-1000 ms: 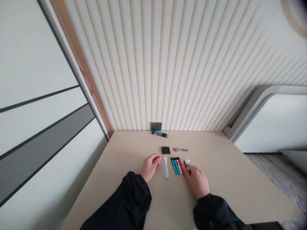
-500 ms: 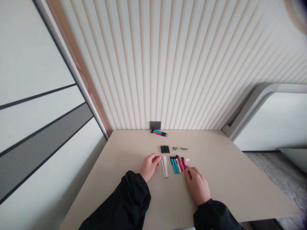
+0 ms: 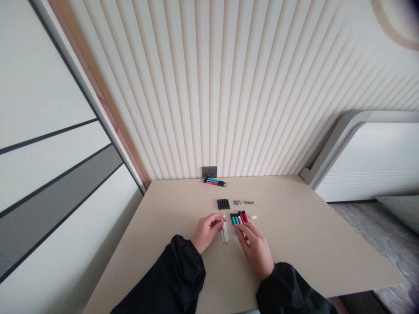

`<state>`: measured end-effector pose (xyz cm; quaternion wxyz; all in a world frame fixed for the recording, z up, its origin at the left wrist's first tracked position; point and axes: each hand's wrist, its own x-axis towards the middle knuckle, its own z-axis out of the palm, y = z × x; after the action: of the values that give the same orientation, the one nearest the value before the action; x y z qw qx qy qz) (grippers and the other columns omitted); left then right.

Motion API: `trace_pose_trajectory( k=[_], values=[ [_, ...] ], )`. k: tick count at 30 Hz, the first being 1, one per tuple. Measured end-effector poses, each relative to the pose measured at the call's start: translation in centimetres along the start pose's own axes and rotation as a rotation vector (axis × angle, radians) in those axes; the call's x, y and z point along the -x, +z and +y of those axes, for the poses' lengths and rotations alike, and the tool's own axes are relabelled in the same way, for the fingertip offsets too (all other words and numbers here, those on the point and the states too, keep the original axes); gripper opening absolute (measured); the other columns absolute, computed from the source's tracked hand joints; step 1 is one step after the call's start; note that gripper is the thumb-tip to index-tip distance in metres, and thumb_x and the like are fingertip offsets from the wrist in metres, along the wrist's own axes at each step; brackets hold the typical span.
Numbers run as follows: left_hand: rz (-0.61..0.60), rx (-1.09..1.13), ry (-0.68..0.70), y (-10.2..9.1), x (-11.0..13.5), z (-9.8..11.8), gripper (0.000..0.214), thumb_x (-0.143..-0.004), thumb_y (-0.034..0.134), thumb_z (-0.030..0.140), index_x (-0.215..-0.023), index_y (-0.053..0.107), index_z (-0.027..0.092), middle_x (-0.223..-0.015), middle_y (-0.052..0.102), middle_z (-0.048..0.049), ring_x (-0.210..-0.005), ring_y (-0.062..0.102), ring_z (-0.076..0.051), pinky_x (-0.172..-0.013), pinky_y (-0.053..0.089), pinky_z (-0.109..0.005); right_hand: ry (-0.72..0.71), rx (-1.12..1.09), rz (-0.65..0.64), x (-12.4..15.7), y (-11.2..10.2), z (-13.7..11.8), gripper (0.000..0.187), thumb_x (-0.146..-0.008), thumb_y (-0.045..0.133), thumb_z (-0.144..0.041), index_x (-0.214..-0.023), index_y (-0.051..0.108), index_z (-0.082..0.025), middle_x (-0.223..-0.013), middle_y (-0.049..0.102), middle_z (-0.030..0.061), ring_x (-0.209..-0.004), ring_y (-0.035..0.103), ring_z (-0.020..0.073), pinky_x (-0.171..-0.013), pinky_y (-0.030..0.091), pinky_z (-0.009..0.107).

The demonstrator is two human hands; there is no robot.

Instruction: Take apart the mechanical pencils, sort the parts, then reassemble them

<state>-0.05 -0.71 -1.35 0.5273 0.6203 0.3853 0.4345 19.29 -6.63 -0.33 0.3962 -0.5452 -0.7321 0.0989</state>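
right hand [image 3: 257,250] shifts left over barrels [image 3: 245,217] | left hand [image 3: 207,231] by rods [image 3: 225,236]; can't tell either grip | probably sorting; next wants precision

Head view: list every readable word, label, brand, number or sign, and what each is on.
No text can be read.
Wall socket: tiny marks, too blurred to make out.
Pens just below it: any print is too small to read.
Coloured pen barrels: likewise too small.
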Motion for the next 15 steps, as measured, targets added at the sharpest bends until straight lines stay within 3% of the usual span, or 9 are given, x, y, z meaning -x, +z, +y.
trace_pose_trajectory(
  k=[5, 10, 15],
  values=[
    [-0.06, -0.014, 0.039, 0.4, 0.4, 0.1, 0.041, -0.088, 0.06, 0.034, -0.125, 0.058, 0.015, -0.108, 0.071, -0.011, -0.096, 0.068, -0.022, -0.085, 0.056, -0.034, -0.042, -0.216, -0.018, -1.4, 1.9, -1.7, 0.026, -0.094, 0.046, -0.023, -0.112, 0.065, -0.024, -0.102, 0.066, 0.0072, -0.094, 0.063, 0.0192, -0.084, 0.051, 0.029],
    [-0.068, -0.116, 0.124, 0.3, 0.5, 0.3, 0.049, -0.089, 0.059, 0.027, -0.137, 0.048, 0.019, -0.117, 0.068, -0.0097, -0.101, 0.067, -0.021, -0.092, 0.054, -0.035, 0.01, -0.289, -0.03, -2.1, 2.3, -1.7, 0.024, -0.093, 0.048, -0.023, -0.11, 0.065, -0.024, -0.105, 0.067, 0.007, -0.099, 0.061, 0.0206, -0.088, 0.049, 0.033],
    [-0.063, -0.266, 0.261, 0.2, 0.5, 0.3, 0.048, -0.09, 0.055, 0.024, -0.137, 0.046, 0.022, -0.121, 0.065, -0.0096, -0.106, 0.065, -0.021, -0.092, 0.054, -0.036, 0.131, -0.426, -0.024, -1.9, 3.2, -1.6, 0.018, -0.091, 0.053, -0.029, -0.099, 0.068, -0.022, -0.096, 0.069, 0.0058, -0.081, 0.063, 0.0184, -0.073, 0.051, 0.029]
  ],
)
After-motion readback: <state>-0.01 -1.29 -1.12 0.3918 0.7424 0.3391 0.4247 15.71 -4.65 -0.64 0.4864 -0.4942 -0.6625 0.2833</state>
